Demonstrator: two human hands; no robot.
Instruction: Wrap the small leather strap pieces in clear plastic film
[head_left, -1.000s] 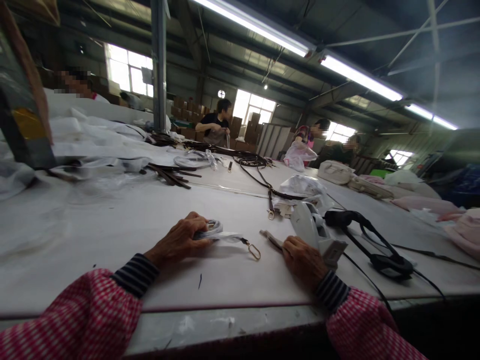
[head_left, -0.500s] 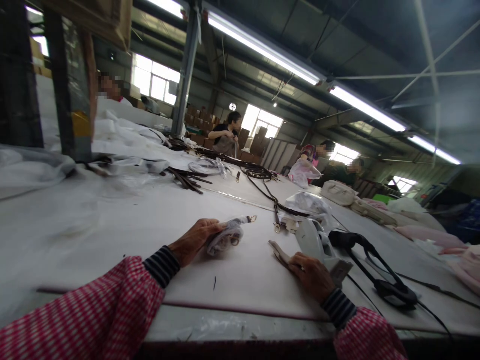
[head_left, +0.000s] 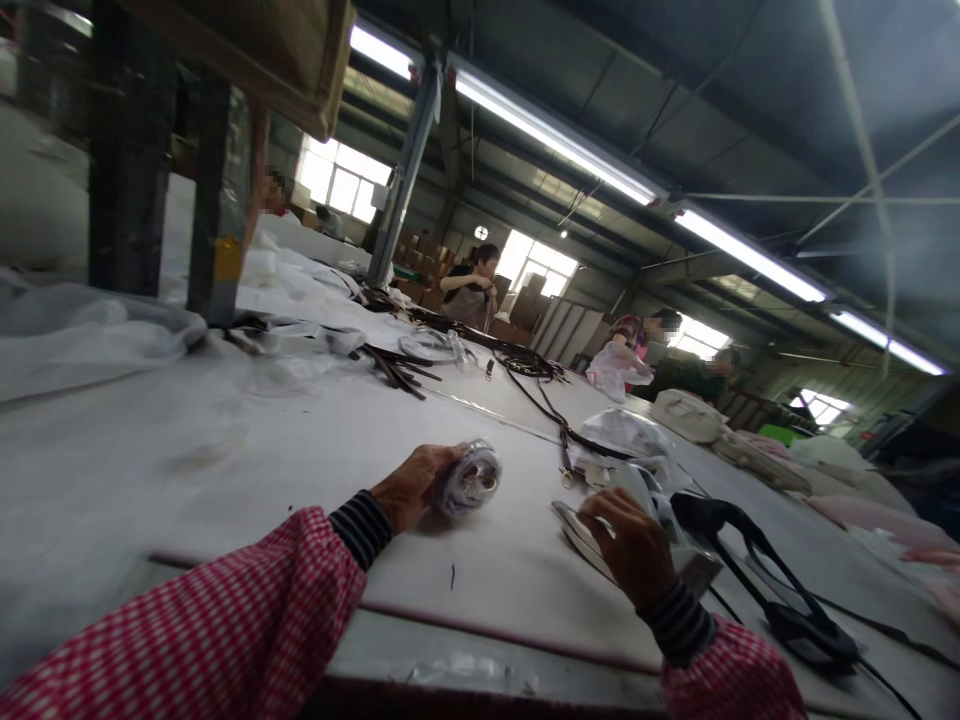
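Wrapped in clear plastic, a coiled strap (head_left: pixel 474 480) is gripped at its left side by my left hand (head_left: pixel 411 487), just above the white table top (head_left: pixel 315 440). A metal ring shows in the coil's middle. My right hand (head_left: pixel 628 545) is at the right, fingers bent down onto a pale flat strip (head_left: pixel 576 538) that lies on the table. The fingertips meet the strip's upper edge; the thumb is partly hidden. Close behind this hand stands a pale grey tool or dispenser (head_left: pixel 694 565), partly covered by it.
A black looped device (head_left: pixel 765 570) with a cable lies at the right. Dark straps (head_left: pixel 525 362) and clear plastic bags (head_left: pixel 626 432) lie farther back. Pale bags (head_left: pixel 686 415) line the right side. Dark posts (head_left: pixel 214 200) rise at the left. Other people (head_left: pixel 472 285) work beyond the table.
My view has swung slightly left. The wrapped coil has turned so its round face shows more, and its buckle end no longer sticks out. My right hand has risen a little over the strip.
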